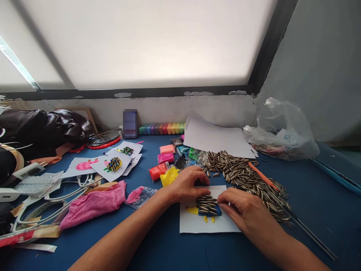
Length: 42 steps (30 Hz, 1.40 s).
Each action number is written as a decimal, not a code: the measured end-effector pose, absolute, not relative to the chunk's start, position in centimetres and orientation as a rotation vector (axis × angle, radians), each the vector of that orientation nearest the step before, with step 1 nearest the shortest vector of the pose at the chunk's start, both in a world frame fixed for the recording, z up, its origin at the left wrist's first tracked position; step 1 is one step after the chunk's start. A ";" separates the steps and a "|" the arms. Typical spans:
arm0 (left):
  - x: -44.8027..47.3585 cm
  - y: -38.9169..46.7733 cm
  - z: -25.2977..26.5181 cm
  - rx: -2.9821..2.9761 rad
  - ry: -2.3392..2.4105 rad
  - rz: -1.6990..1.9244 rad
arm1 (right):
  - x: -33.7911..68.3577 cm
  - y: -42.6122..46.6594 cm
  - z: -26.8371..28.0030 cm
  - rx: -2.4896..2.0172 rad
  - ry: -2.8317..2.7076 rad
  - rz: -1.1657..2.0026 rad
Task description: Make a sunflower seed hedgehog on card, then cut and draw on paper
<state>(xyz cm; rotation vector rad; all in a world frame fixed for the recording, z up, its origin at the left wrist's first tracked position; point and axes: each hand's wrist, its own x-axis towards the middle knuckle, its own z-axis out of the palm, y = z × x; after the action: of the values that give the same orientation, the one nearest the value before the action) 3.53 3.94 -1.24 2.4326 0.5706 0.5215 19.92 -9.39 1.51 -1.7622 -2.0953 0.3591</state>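
on the blue table (158, 248): a white sheet (194, 227) lay before the person, under both hands.
blue clay: the blue lump (201, 213) sat on that sheet, between the hands, with striped seeds (208, 204) set in rows across it.
yellow clay: a yellow piece (192, 210) joined its left end, and two small yellow bits (205, 219) were just below it.
left hand: the left hand (194, 184) reached over the sheet's upper edge, fingers loosely bent, thumb by the seeds; whether it gripped anything, i could not tell.
right hand: the right hand (241, 207) had its thumb and forefinger brought close together at the lump's right end; whether a seed was between them, i could not tell.
seed heap: a big pile of seeds (242, 175) spread beyond the right hand, with an orange stick (262, 176) lying on it.
packets: a yellow packet (169, 175) and a red packet (158, 171) lay near the left hand.
further left: a pink cloth (94, 205) lay crumpled near some decorated cards (113, 165).
by the wall: a phone (130, 124) stood upright.
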 end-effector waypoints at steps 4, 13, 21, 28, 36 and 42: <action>3.5 4.0 -1.2 2.431 0.569 0.515 | 19.9 -9.4 1.4 -1.772 -2.102 0.346; 3.5 4.0 -1.3 2.422 0.552 0.525 | 19.7 -9.3 1.4 -1.805 -2.132 0.325; 3.5 4.0 -1.3 2.434 0.546 0.525 | 19.4 -9.0 1.5 -1.823 -2.173 0.258; 3.6 4.0 -1.3 2.436 0.534 0.526 | 19.3 -8.9 1.7 -1.880 -2.200 0.254; 3.5 4.0 -1.1 2.418 0.567 0.493 | 21.9 -8.4 2.7 -1.974 -2.044 0.039; 3.5 4.0 -1.2 2.429 0.546 0.501 | 22.9 -5.8 1.1 -2.036 -2.037 -0.231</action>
<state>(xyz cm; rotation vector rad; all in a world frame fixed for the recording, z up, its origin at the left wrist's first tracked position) 3.49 4.01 -1.17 2.4295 0.5464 0.5009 22.93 -5.75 1.11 -2.0357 -2.0369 -0.2314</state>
